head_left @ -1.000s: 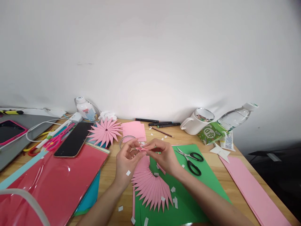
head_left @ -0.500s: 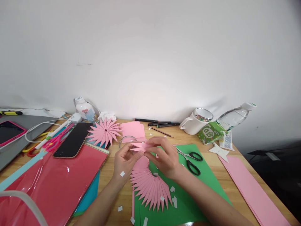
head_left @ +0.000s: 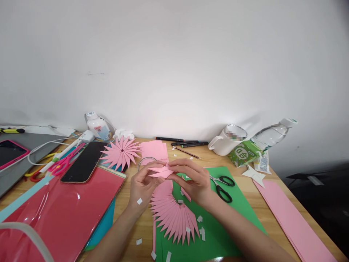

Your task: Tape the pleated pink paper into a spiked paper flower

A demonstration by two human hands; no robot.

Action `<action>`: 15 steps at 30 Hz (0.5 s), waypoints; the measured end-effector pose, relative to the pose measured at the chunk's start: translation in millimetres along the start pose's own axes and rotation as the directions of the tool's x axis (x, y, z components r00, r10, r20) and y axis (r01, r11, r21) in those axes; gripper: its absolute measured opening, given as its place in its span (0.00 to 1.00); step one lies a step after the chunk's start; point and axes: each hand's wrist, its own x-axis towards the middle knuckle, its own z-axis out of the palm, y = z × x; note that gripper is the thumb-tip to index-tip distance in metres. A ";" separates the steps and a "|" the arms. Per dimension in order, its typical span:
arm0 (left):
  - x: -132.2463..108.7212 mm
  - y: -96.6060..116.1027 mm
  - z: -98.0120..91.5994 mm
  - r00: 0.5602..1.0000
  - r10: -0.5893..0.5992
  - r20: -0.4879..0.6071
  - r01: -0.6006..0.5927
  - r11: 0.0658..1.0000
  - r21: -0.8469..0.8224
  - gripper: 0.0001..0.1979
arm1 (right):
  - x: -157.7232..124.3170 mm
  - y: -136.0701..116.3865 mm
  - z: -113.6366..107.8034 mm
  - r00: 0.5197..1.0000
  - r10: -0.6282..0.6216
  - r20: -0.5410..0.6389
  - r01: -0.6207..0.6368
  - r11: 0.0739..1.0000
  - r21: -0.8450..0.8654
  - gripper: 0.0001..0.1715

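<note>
Between my two hands is a small folded pink paper piece (head_left: 160, 171) with pointed tips aimed left. My left hand (head_left: 143, 185) pinches it from the left, a small white scrap stuck on the back of that hand. From the right, the fingertips of my right hand (head_left: 195, 178) grip its other end. Below them a curved fan of folded pink paper points (head_left: 174, 218) lies on the green paper (head_left: 223, 233). Black-handled scissors (head_left: 225, 189) rest right of my right hand. A finished-looking pink paper starburst (head_left: 122, 151) lies to the left.
Pink paper squares (head_left: 155, 150) and a tape roll (head_left: 141, 162) lie behind my hands. A phone (head_left: 83, 163) and red sheets (head_left: 65, 207) are at left. A white mug (head_left: 225, 142), a water bottle (head_left: 272, 134) and pink strips (head_left: 294, 218) stand or lie at right.
The folded pink piece has tipped slightly lower and turned a little, showing more of its face. My right hand has shifted slightly right, and a pink piece beneath it shows more.
</note>
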 end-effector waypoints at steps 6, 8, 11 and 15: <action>-2.2 -3.0 -0.5 0.999 -0.006 -0.034 0.007 1.000 0.030 0.08 | -1.3 -1.4 2.3 0.999 0.028 -0.030 -0.027 0.999 0.024 0.07; -2.4 -4.0 -0.8 0.999 0.002 -0.038 -0.001 0.999 0.043 0.09 | -1.6 -1.9 2.3 0.999 0.046 -0.027 -0.045 0.999 0.027 0.06; -2.2 -5.0 -1.4 0.998 -0.011 -0.054 0.014 0.998 0.059 0.10 | -1.4 -3.3 1.7 0.996 0.084 -0.006 -0.084 0.996 0.023 0.07; -1.7 -5.5 -0.8 0.997 -0.029 -0.065 0.030 0.999 0.021 0.11 | -1.6 -3.7 2.4 0.986 0.164 0.022 -0.165 0.984 0.064 0.07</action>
